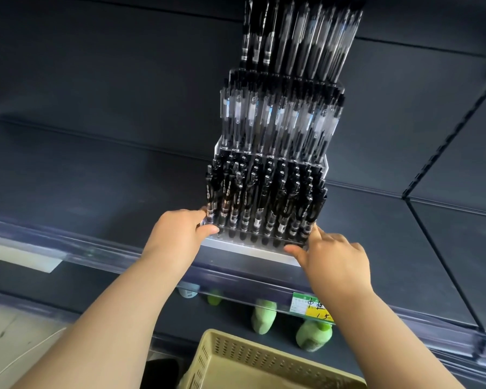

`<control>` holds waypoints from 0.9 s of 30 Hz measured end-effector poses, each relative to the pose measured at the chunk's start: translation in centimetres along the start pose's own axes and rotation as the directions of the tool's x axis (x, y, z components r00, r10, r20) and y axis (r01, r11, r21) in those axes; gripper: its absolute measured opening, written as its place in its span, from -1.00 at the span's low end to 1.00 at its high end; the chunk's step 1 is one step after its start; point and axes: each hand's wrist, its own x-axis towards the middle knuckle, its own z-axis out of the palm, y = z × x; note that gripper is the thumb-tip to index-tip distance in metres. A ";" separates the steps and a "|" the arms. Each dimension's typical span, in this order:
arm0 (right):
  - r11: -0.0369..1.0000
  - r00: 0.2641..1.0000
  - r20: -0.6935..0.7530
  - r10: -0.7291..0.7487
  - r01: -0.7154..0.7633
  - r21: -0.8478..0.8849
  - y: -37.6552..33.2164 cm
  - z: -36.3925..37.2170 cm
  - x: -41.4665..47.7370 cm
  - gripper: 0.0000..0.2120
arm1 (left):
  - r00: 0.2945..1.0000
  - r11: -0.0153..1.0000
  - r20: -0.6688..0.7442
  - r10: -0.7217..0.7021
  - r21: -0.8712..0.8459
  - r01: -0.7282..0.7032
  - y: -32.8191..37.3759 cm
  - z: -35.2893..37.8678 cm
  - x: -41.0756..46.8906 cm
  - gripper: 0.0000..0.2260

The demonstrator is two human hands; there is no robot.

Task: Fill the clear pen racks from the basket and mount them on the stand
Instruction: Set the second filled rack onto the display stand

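Since all three tiers look full, the task reads as nearly done: top rack of clear-barrelled pens (pixel 300 37) and middle clear acrylic rack (pixel 278 119) already sit on the clear stepped stand (pixel 244 249). Lowest clear rack of black pens (pixel 264 197) is at the stand's foot, near the front edge of the dark grey shelf (pixel 68 178); seating unconfirmed. It lies between the hands, touching both: left hand (pixel 180 228) grips its lower-left corner with fingers curled round, right hand (pixel 334 259) pinches its lower-right corner between thumb and forefinger. Beige perforated plastic basket (pixel 236 357) sits below the shelf's front edge, contents hidden. Left to do, probably: seat it, let go
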 end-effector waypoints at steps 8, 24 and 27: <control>0.979 0.998 -0.010 0.059 -0.056 0.195 0.2 0.8 0.3 -0.30 | 0.998 0.999 0.055 -0.015 -0.049 0.018 0.1 -1.1 0.0 -0.77; 0.963 0.996 0.044 0.075 -0.084 0.256 0.5 1.0 0.0 -0.26 | 0.830 0.897 -0.342 0.441 0.196 -0.396 5.4 -4.3 -1.1 -0.36; 0.965 0.996 0.056 0.071 -0.082 0.250 0.5 0.9 -0.1 -0.25 | 0.842 0.897 -0.321 0.433 0.248 -0.366 4.9 -4.1 -0.9 -0.38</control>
